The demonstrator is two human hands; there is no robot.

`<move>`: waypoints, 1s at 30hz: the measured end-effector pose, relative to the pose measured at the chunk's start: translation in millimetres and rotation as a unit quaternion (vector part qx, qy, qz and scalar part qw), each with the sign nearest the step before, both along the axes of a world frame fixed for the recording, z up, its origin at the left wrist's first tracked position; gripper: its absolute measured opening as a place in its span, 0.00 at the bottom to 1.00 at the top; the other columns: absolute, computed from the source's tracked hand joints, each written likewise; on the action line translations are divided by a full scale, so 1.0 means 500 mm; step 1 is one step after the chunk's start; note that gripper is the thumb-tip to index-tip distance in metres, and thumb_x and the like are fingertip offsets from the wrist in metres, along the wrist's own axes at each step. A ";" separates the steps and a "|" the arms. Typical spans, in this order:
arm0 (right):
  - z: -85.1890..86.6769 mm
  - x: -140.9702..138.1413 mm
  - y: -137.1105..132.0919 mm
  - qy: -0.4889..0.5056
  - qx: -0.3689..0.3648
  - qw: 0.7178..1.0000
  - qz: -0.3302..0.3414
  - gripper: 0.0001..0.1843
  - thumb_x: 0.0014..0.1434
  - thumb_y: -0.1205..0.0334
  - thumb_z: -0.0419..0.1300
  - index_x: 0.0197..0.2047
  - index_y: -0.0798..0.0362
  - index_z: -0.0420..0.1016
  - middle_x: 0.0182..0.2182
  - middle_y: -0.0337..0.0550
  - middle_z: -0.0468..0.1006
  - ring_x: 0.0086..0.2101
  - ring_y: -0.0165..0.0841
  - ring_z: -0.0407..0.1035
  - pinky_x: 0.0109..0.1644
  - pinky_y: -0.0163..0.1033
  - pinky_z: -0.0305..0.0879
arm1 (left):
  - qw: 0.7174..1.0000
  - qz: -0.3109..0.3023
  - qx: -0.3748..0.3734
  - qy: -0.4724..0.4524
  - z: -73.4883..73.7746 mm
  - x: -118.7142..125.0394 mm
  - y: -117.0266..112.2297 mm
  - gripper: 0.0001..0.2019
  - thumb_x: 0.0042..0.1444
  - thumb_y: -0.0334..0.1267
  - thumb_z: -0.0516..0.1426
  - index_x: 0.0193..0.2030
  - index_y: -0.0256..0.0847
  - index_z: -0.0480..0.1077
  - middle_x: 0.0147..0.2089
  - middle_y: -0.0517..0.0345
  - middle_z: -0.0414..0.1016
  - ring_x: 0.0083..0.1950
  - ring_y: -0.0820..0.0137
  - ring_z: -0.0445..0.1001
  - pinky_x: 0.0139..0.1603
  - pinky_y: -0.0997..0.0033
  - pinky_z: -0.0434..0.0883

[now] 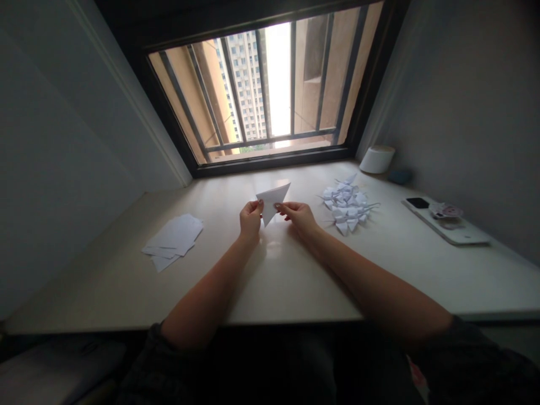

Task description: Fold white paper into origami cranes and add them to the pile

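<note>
Between my hands, above the middle of the white tabletop, is a sheet of white paper (pixel 273 195) folded into a triangle, one point hanging down. My left hand (pixel 251 218) pinches its left side between thumb and fingers. On the other side, my right hand (pixel 298 215) is closed on the paper near its lower right edge. A stack of white paper sheets (pixel 175 236) lies to the left, its sheets unevenly spread. To the right sits a heap of small folded white paper pieces (pixel 348 205) with thin pointed ends.
A phone-like white device (pixel 459 233) with a ring-shaped attachment lies at the right. Behind it stand a white cylindrical object (pixel 377 159) and a small dark object (pixel 399 176) by the wall. A barred window (pixel 270 163) rises at the back. The white tabletop (pixel 287 292) ends near my forearms.
</note>
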State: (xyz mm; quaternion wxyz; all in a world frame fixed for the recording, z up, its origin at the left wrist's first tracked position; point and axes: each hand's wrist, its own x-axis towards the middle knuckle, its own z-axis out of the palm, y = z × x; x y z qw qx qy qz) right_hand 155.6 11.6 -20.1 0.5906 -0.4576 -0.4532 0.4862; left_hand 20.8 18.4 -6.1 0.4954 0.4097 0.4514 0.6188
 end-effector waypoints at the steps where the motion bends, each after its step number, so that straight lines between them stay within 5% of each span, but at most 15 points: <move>1: 0.001 0.000 0.000 -0.003 0.002 1.000 0.000 0.21 0.39 0.43 0.69 0.27 0.54 0.80 0.24 0.43 0.78 0.26 0.30 0.66 0.30 0.37 0.59 | 1.000 0.002 -0.002 0.000 0.001 0.000 0.000 0.09 0.49 0.41 0.62 0.28 0.38 0.70 0.30 0.58 0.74 0.29 0.74 0.68 0.34 0.72 0.63; 10: 0.007 0.009 0.000 -0.053 0.020 0.998 -0.017 0.22 0.39 0.41 0.68 0.23 0.54 0.77 0.24 0.44 0.79 0.28 0.33 0.69 0.33 0.38 0.61 | 1.000 -0.013 0.008 0.000 -0.007 -0.002 0.005 0.10 0.48 0.42 0.63 0.28 0.38 0.69 0.30 0.59 0.73 0.30 0.74 0.68 0.35 0.72 0.63; 16: 0.000 0.007 0.002 -0.027 0.047 0.998 -0.023 0.22 0.39 0.41 0.68 0.21 0.53 0.73 0.21 0.39 0.75 0.25 0.30 0.66 0.32 0.37 0.60 | 0.996 -0.085 -0.032 -0.014 0.004 -0.009 0.007 0.13 0.46 0.46 0.64 0.31 0.38 0.71 0.31 0.56 0.74 0.32 0.71 0.71 0.35 0.72 0.65; 23: 0.008 0.008 0.000 0.021 0.035 0.999 -0.023 0.20 0.41 0.44 0.68 0.20 0.52 0.71 0.20 0.38 0.74 0.25 0.29 0.65 0.30 0.36 0.58 | 0.983 -0.151 0.034 0.103 0.003 -0.006 -0.006 0.19 0.44 0.52 0.65 0.35 0.37 0.77 0.33 0.54 0.78 0.34 0.69 0.72 0.36 0.71 0.65; 30: 0.013 0.008 -0.004 0.021 0.018 0.999 -0.039 0.19 0.40 0.45 0.68 0.22 0.53 0.76 0.20 0.39 0.74 0.24 0.29 0.65 0.30 0.36 0.59 | 0.976 -0.176 0.037 0.121 -0.003 -0.013 0.003 0.20 0.41 0.52 0.67 0.33 0.36 0.79 0.33 0.50 0.80 0.33 0.66 0.74 0.36 0.69 0.67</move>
